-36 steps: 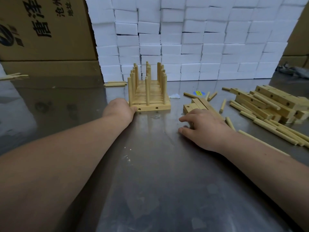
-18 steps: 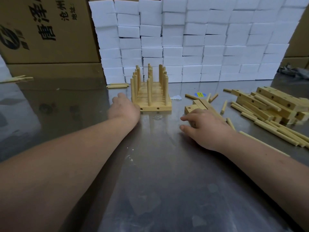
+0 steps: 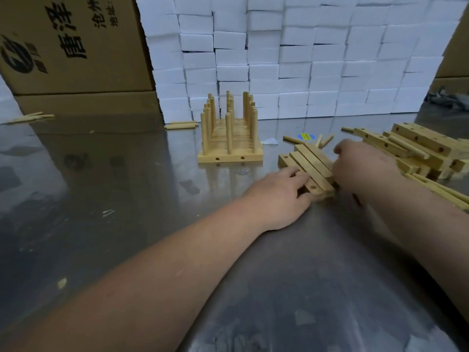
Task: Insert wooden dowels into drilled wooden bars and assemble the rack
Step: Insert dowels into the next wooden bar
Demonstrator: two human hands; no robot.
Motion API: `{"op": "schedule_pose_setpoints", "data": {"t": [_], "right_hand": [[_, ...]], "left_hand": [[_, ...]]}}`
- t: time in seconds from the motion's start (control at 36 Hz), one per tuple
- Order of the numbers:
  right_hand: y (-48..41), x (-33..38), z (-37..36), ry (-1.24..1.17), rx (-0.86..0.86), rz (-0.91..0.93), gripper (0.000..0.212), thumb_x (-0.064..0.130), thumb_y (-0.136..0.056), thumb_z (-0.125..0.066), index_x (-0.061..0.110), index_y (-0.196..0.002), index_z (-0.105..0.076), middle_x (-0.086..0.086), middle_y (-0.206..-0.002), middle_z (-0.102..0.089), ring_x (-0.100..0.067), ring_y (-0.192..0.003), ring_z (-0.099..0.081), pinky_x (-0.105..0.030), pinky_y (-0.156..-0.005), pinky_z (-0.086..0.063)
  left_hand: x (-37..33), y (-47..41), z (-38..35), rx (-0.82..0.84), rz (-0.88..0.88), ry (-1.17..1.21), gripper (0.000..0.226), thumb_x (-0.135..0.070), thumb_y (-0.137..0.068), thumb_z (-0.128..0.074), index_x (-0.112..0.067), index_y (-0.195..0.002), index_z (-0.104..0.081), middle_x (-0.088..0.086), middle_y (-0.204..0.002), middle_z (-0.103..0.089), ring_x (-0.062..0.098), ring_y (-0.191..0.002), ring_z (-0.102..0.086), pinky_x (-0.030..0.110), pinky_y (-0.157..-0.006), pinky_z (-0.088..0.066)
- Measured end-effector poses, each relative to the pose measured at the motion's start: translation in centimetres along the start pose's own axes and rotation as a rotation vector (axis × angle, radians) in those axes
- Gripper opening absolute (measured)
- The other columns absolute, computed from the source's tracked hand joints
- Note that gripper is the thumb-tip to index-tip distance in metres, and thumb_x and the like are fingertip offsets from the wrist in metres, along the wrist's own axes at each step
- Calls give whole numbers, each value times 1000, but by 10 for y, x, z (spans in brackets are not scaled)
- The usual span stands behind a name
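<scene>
Three short drilled wooden bars (image 3: 311,158) lie side by side on the steel table, right of centre. My left hand (image 3: 279,193) grips the near end of the front bar, fingers on top and thumb below. My right hand (image 3: 363,166) holds the same bundle from its right side, fingers curled over the bars and slightly blurred. An assembled rack (image 3: 229,141) with several upright dowels stands behind and to the left, with neither hand touching it.
A pile of longer drilled bars (image 3: 416,144) and loose dowels (image 3: 446,193) lies at the right. More dowels (image 3: 180,125) lie near a wall of white foam blocks (image 3: 304,59). A cardboard box (image 3: 71,44) stands back left. A yellow-blue sticker (image 3: 306,136) lies behind the bars.
My left hand has left the rack's left side and moved right to the short bars. My right hand has shifted right and back along the same bars.
</scene>
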State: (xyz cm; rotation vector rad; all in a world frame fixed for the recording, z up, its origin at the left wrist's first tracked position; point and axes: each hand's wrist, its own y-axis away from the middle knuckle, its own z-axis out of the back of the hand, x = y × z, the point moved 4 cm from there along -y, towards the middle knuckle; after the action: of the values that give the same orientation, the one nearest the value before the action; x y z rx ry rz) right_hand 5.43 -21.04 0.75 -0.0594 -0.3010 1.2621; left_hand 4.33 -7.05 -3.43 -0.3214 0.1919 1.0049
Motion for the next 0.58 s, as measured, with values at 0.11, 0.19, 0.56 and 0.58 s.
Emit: {"op": "schedule_pose_setpoints", "data": {"t": [0.11,0.19,0.56,0.58], "right_hand": [[-6,-13,-4,47,144,-26,41,5,-82,-53,14,-122,-54,-11,-111,-56,-27,-88,-52,-35,-71,-46],[-6,-13,-5,69,163,16,37,6,-86,-46,13,-121,-56,-11,-110,-56,-25,-86,-51,-35,-72,-49],[-2,-14,4,107,114,-7,35,5,-87,-49,5,-122,-55,-15,-110,-58,-27,-90,-55,-31,-67,-45],[-3,-14,7,91,88,-7,35,4,-87,-48,4,-121,-55,-15,-105,-59,-26,-84,-54,-31,-63,-44]], "left_hand": [[3,3,5,-63,68,20,50,-46,-93,-39,-27,-140,-40,-7,-148,-31,19,-133,-32,36,-103,-30],[3,7,10,-100,119,7,48,-51,-91,-39,-27,-132,-48,-5,-139,-41,19,-124,-41,36,-94,-35],[11,16,21,-189,362,-107,57,-57,-80,-47,-21,-123,-46,0,-107,-55,23,-110,-46,38,-87,-30],[10,16,23,-209,368,-124,53,-54,-80,-48,-21,-122,-47,0,-98,-53,23,-108,-46,38,-84,-28]]}}
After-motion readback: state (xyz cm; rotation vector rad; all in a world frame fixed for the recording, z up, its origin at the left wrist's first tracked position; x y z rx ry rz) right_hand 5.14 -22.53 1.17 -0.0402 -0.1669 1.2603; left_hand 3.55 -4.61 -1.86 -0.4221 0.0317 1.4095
